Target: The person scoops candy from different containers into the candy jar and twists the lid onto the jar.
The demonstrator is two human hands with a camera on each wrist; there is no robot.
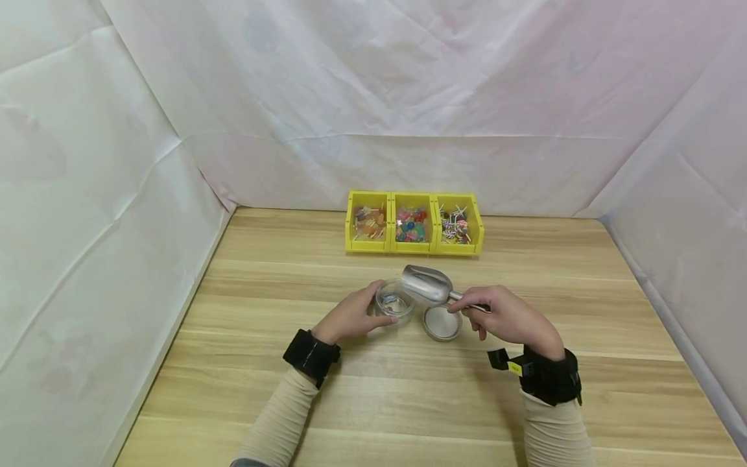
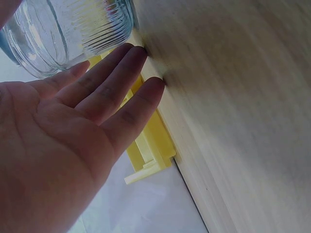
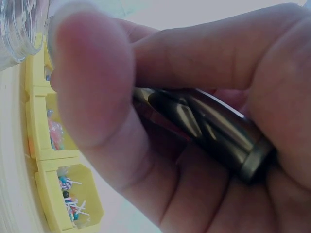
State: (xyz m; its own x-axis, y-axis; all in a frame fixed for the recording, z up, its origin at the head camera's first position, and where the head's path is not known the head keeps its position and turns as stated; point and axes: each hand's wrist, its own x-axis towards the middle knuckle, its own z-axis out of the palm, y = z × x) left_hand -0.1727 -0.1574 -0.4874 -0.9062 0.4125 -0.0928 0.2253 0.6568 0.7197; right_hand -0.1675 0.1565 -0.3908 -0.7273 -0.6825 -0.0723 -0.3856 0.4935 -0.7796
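A clear, ribbed glass jar [image 1: 395, 305] is held by the left hand [image 1: 353, 314], pinched between thumb and forefinger, with the other fingers stretched out. The handle of a silver metal scoop [image 1: 426, 284] is gripped by the right hand [image 1: 504, 314], and its bowl is kept between the hands at the jar's right rim (whether contact is made cannot be told). A round, pale, metal-rimmed lid [image 1: 441, 323] is placed between the hands, just beside the jar. Beyond, colourful sweets [image 1: 411, 227] are contained in three joined yellow plastic bins [image 1: 414, 248].
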